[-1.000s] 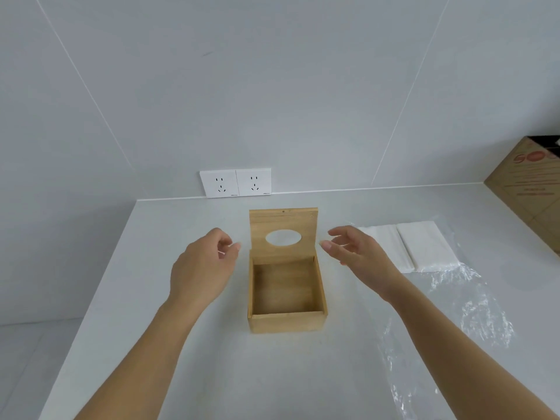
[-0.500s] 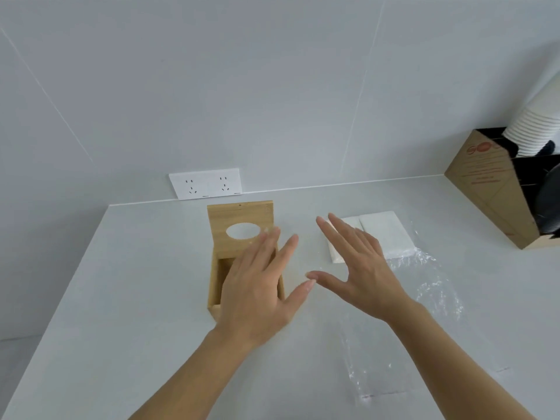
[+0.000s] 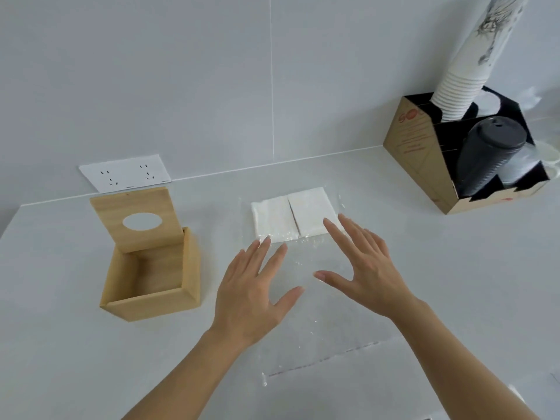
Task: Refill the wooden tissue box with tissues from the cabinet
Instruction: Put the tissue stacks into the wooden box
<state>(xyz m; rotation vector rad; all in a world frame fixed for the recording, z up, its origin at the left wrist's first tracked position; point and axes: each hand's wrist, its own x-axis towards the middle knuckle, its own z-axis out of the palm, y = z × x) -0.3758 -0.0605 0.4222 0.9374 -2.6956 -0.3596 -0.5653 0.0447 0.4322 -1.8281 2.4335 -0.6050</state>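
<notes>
The wooden tissue box [image 3: 151, 298] stands empty on the white counter at the left, its lid [image 3: 136, 219] with an oval hole tipped up at the back. Two stacks of white tissues [image 3: 291, 218] lie side by side on clear plastic wrap [image 3: 318, 328] in the middle of the counter. My left hand [image 3: 254, 286] hovers just in front of the tissues, fingers spread and straight, holding nothing. My right hand [image 3: 363, 268] is beside it, fingers spread, fingertips over the right stack's near corner, holding nothing.
A cardboard organiser [image 3: 460, 153] at the back right holds a stack of white paper cups [image 3: 466, 68] and black lids [image 3: 488, 153]. A double wall socket [image 3: 125, 174] sits behind the box. The counter's left edge is near the box.
Both hands moved right, away from the wooden box, and now hover in front of the tissues with fingers spread. The view has turned right, so the box sits further left.
</notes>
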